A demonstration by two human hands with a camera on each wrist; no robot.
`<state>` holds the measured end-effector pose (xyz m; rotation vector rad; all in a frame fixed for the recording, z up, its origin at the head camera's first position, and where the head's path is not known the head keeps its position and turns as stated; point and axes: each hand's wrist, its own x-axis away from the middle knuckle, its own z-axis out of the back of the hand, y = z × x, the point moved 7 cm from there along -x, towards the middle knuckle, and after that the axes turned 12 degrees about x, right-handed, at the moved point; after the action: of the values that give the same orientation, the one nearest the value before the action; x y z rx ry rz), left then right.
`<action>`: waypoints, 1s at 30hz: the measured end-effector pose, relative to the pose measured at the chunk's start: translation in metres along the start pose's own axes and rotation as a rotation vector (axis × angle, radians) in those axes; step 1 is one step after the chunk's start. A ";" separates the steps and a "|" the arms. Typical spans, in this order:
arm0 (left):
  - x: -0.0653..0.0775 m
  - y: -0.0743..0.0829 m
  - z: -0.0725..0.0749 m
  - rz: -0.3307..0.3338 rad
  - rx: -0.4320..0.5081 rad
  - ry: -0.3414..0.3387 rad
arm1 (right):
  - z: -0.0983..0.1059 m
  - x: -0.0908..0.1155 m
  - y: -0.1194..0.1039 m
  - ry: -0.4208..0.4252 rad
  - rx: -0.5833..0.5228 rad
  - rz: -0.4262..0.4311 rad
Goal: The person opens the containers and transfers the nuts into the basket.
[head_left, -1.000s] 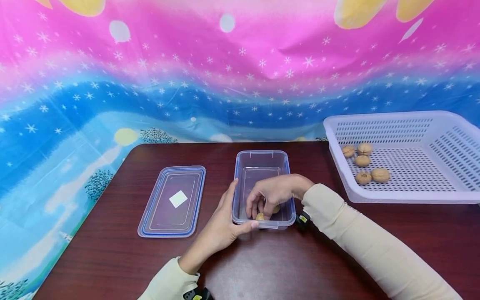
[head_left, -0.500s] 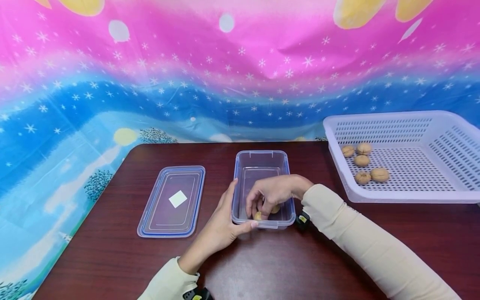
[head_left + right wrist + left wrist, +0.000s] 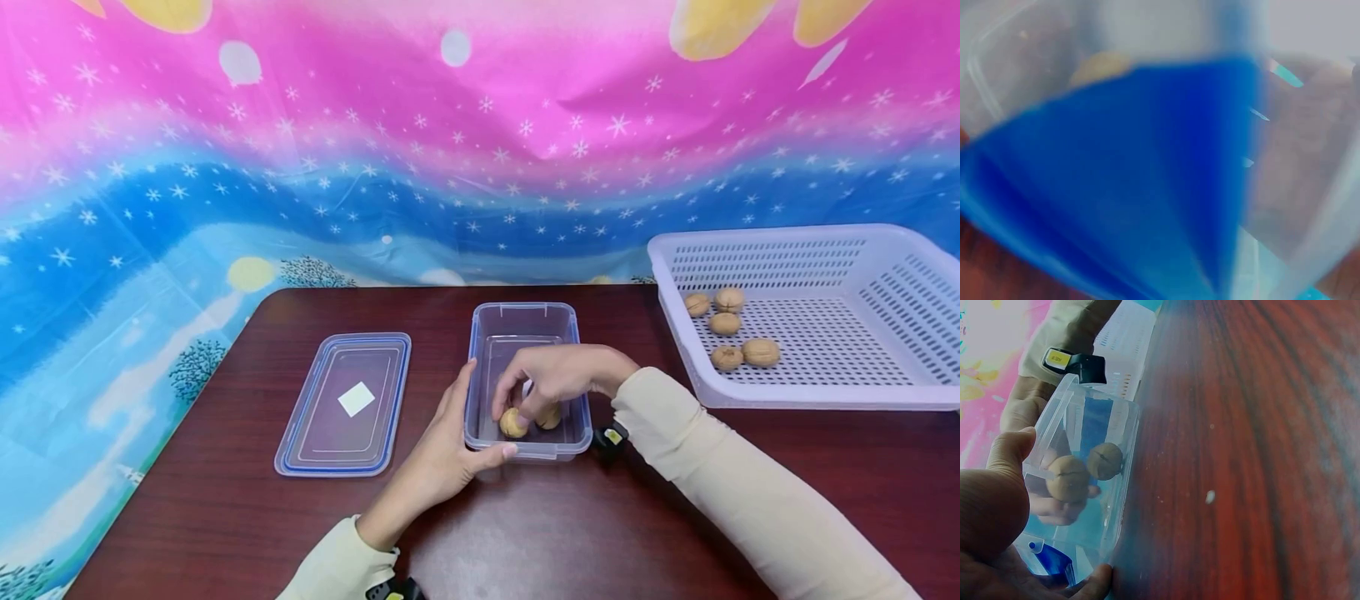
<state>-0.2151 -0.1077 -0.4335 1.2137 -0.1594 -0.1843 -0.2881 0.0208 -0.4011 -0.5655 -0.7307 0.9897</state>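
A clear plastic food container [image 3: 525, 321] with a blue-edged rim stands uncovered on the table. My left hand [image 3: 438, 450] grips its near left corner, thumb over the front rim and fingers along the left side. Inside the container, my right hand [image 3: 551, 375] pinches a walnut [image 3: 513, 422] between thumb and fingertips. In the left wrist view that walnut [image 3: 1067, 478] shows through the wall, higher above the container's floor than a second walnut [image 3: 1105, 461]. Partly behind my right hand in the head view lies this second walnut [image 3: 549, 417].
The container's lid [image 3: 345, 446], with a white square label, lies flat on the table [image 3: 225, 433] to the left. At the right stands a white perforated basket [image 3: 825, 396] holding several walnuts [image 3: 761, 352]. A patterned cloth [image 3: 420, 183] hangs behind. Blurred blue covers much of the right wrist view.
The pinched walnut has come up a little and more of it shows, as my right hand has shifted slightly up and right. My left hand keeps its place on the container.
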 end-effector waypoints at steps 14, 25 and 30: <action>0.000 0.000 0.000 0.006 -0.013 0.008 | 0.036 0.034 -0.015 0.151 0.066 0.036; 0.000 -0.001 0.000 0.027 -0.009 0.016 | 0.063 0.080 -0.013 0.313 0.095 -0.042; 0.000 -0.001 -0.001 0.025 -0.002 0.016 | 0.074 0.108 -0.007 0.371 0.026 -0.135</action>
<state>-0.2148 -0.1073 -0.4347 1.2103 -0.1598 -0.1531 -0.3031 0.1210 -0.3185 -0.6470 -0.4189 0.7402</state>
